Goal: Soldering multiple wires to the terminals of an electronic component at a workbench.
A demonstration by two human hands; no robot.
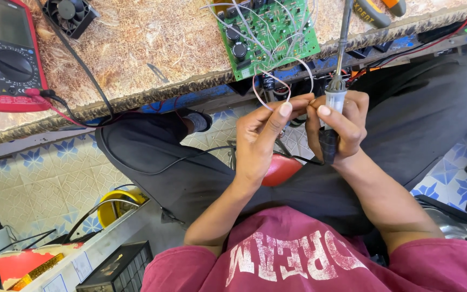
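Head view:
L hand: thumb + forefinger pinched shut on thin white wire, at its near end.
R hand: fingers wrapped round soldering iron; thumb tip also at wire end, touching L fingertips.
Wire: loops up and away from fingers to green circuit board on bench edge.
Iron axis: upright in frame, tip end past bench top, out of view.
Nearer hand: both at wire end.
Containers: yellow tub lower L, contents not visible.

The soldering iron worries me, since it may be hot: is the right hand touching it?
Touching. The head view shows the right hand wrapped around the soldering iron handle, fingers closed over it.
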